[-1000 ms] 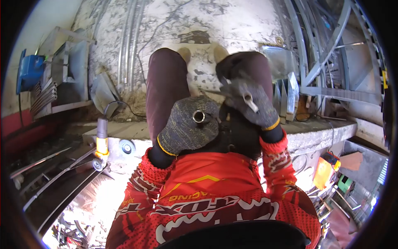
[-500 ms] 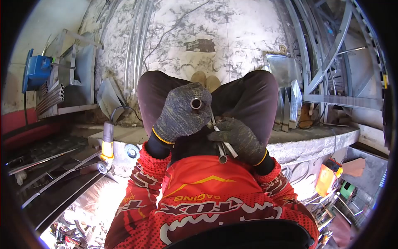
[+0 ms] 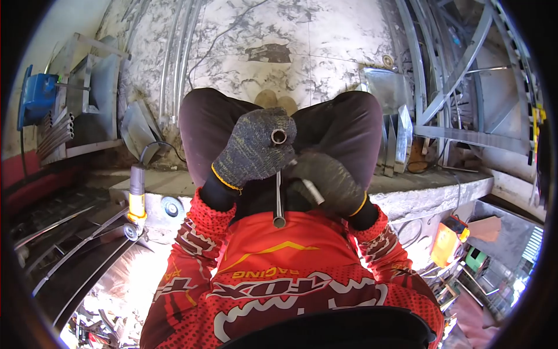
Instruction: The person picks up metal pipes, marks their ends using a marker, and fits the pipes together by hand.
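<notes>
My left hand (image 3: pixel 256 145), in a grey knitted glove, is wrapped round a short metal tube (image 3: pixel 279 136) whose round open end faces up. Below that hand a thin metal pipe (image 3: pixel 279 200) points toward the red shirt, its upper end hidden by the glove. My right hand (image 3: pixel 328 183), also gloved and partly blurred, is closed on a light-coloured marker-like stick (image 3: pixel 313 191), close beside the pipe. Whether its fingertips touch the pipe is unclear.
An angle grinder (image 3: pixel 136 198) stands on the left beside a loose disc (image 3: pixel 172 207). Further left are a blue machine (image 3: pixel 39 99) and stacked pipes (image 3: pixel 57 135). Metal frames (image 3: pixel 459 70) rise at the right; an orange tool (image 3: pixel 447 241) lies lower right.
The right hand came in from the right leg to beside the left hand. The thin pipe now lies apart from the stick, below the left hand. The legs drew into a new pose.
</notes>
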Demonstrator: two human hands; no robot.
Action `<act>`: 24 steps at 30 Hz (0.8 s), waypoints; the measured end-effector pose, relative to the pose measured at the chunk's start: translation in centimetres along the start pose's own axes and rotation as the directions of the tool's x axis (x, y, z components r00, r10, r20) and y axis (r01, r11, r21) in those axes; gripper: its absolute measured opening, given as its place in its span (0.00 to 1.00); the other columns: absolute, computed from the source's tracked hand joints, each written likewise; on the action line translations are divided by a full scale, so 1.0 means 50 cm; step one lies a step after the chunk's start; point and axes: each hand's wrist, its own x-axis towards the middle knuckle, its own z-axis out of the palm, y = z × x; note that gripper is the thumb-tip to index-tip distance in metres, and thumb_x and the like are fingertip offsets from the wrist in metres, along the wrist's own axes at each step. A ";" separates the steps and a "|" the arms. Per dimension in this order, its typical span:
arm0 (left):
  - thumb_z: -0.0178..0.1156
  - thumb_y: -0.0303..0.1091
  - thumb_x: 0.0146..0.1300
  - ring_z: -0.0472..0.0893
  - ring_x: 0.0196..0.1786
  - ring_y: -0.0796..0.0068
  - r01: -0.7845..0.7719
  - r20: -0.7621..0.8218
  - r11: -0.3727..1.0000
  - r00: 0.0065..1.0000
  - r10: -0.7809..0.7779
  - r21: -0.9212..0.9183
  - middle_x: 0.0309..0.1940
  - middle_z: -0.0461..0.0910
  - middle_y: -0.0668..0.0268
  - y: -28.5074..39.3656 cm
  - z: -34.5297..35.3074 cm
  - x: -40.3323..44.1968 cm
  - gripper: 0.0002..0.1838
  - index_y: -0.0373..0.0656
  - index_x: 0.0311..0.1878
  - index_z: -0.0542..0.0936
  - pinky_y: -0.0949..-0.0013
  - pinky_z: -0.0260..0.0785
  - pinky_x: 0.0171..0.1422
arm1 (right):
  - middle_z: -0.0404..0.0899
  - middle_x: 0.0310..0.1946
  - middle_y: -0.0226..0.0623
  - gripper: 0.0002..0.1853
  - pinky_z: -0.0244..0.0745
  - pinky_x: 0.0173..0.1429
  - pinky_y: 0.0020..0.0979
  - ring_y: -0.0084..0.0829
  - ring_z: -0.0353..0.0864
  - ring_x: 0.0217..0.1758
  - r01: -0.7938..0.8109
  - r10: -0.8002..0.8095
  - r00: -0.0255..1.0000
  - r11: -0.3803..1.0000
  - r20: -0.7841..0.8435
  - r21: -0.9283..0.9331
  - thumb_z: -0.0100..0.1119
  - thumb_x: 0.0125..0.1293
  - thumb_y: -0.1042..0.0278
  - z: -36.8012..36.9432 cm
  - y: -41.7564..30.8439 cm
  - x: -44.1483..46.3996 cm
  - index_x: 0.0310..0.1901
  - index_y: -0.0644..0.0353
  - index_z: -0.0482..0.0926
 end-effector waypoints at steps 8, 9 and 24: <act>0.70 0.27 0.50 0.82 0.47 0.60 0.220 0.317 0.876 0.945 -0.082 -0.429 0.41 0.84 0.60 -0.015 0.015 -0.016 0.14 0.40 0.42 0.83 0.58 0.74 0.55 | 0.85 0.50 0.40 0.21 0.78 0.63 0.42 0.46 0.84 0.55 0.097 -0.035 0.900 0.988 -0.435 0.121 0.74 0.57 0.71 -0.114 -0.040 0.058 0.54 0.57 0.82; 0.70 0.27 0.50 0.82 0.47 0.60 0.216 0.323 0.874 0.944 -0.073 -0.435 0.41 0.84 0.60 -0.009 0.023 -0.015 0.14 0.40 0.42 0.83 0.58 0.74 0.55 | 0.85 0.50 0.40 0.21 0.78 0.63 0.42 0.46 0.84 0.55 0.088 -0.029 0.898 0.989 -0.440 0.115 0.74 0.57 0.71 -0.116 -0.051 0.073 0.54 0.57 0.82; 0.73 0.27 0.55 0.75 0.67 0.64 0.180 0.203 0.870 0.975 -0.094 -0.459 0.62 0.76 0.59 0.011 0.053 -0.014 0.35 0.41 0.68 0.72 0.59 0.65 0.73 | 0.86 0.45 0.40 0.18 0.77 0.59 0.41 0.43 0.84 0.51 0.127 0.018 0.890 0.950 -0.455 0.286 0.74 0.53 0.77 -0.085 -0.036 0.093 0.47 0.60 0.84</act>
